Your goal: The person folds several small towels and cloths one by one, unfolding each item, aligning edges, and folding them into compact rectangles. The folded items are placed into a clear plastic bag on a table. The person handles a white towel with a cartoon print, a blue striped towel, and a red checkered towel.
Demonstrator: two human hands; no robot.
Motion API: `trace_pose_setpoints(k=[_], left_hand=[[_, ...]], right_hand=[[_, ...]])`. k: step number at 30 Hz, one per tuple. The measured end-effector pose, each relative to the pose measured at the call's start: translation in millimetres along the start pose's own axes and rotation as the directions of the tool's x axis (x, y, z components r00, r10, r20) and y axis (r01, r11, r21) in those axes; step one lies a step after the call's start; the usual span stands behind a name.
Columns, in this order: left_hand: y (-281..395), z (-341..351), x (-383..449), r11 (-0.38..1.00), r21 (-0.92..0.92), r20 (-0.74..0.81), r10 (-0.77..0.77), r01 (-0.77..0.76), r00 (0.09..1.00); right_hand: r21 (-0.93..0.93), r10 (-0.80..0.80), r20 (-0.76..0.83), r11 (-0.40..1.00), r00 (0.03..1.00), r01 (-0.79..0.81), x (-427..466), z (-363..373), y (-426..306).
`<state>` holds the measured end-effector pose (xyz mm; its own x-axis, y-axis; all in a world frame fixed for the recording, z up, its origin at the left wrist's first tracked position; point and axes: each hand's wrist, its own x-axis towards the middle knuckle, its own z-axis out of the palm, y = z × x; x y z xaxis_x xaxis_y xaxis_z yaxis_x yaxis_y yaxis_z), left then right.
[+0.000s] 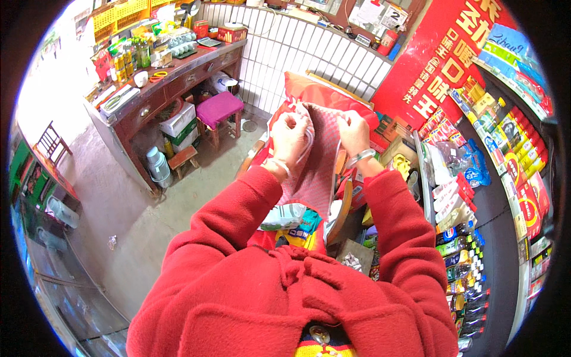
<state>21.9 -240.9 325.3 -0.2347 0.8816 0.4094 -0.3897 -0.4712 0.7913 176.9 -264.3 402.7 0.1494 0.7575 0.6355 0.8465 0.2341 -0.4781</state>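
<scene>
A red-and-white checked cloth hangs spread between both hands, above a wooden chair. My left hand pinches its upper left edge, and a white cord loops down beside that hand. At the upper right corner, my right hand grips the cloth between thumb and fingers. Behind the cloth, a red cushion leans against the chair back. Plastic-wrapped packages lie on the seat below, partly hidden by the cloth. The curved wooden armrest shows at the right.
On the left stands a wooden desk bearing bottles, scissors and a white cup. Beneath and beside it are a purple-topped stool, a low wooden stool and a thermos. Shelves with drinks and packets line the right.
</scene>
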Motion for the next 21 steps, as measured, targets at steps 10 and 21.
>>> trace_pose_setpoints(k=[10,21], left_hand=[[1,9,-32,0.932,-0.318,0.050,-0.166,0.174,0.985],[-6,-26,-34,0.997,-0.051,0.180,-0.054,0.064,0.982]], right_hand=[[-0.091,-0.292,0.106,0.949,0.950,0.302,-32,29,-25],[0.216,-0.271,0.317,0.954,0.909,0.209,-41,39,-25]])
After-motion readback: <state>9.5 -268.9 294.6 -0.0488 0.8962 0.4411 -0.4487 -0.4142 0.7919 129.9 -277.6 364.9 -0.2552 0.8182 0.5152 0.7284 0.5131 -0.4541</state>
